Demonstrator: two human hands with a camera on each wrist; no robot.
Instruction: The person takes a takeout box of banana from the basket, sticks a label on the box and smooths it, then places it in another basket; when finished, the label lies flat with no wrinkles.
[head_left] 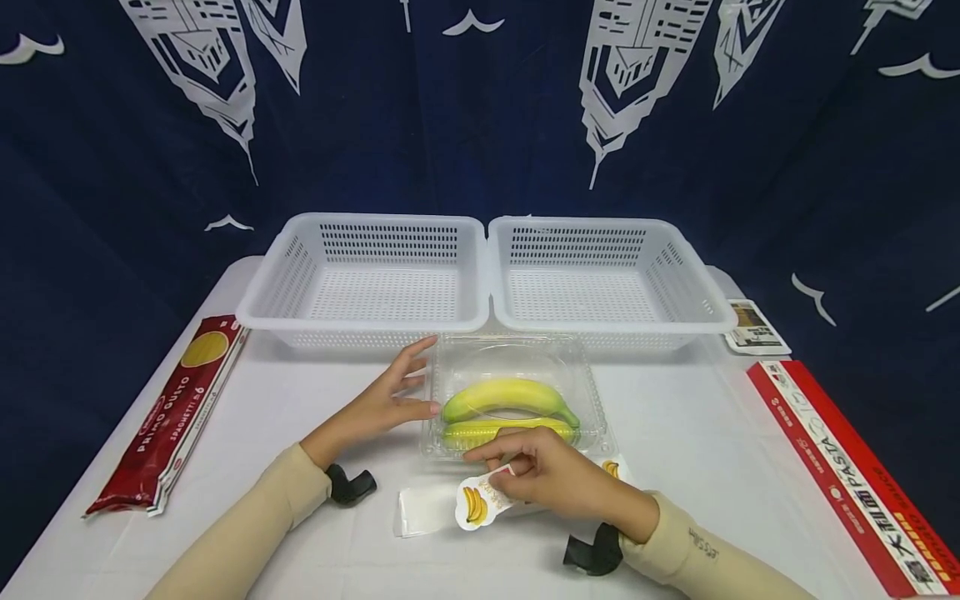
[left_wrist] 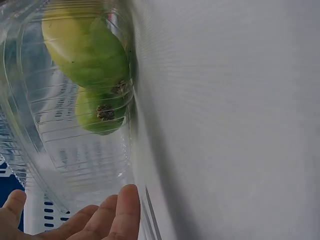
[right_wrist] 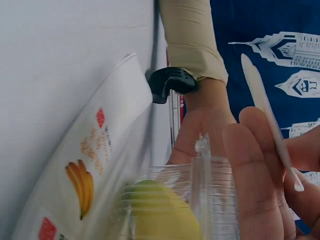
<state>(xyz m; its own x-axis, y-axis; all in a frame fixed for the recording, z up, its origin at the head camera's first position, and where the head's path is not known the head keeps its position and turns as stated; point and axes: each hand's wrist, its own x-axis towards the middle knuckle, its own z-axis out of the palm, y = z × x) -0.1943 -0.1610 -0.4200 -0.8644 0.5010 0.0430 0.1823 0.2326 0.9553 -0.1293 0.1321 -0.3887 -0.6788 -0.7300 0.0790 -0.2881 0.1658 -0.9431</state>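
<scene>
A clear plastic clamshell box point(head_left: 517, 354) holds a banana point(head_left: 510, 395) and a second yellow-green fruit below it, also seen through the wall in the left wrist view. My left hand point(head_left: 382, 408) is at the box's left side, fingers extended along it and thumb near its wall. With thumb and fingers, my right hand point(head_left: 551, 471) pinches a small white label point(head_left: 474, 506) printed with bananas, in front of the box. The right wrist view shows that label nearly edge-on. Beneath the right hand lies a white banana-printed bag point(head_left: 427, 510), partly hidden.
Two white plastic baskets point(head_left: 360, 321) point(head_left: 615, 321) stand side by side behind the box. A red spaghetti packet point(head_left: 168, 417) lies at the left. A red pasta sauce box point(head_left: 855, 475) is at the right, with a small card-like pack point(head_left: 753, 327) behind it.
</scene>
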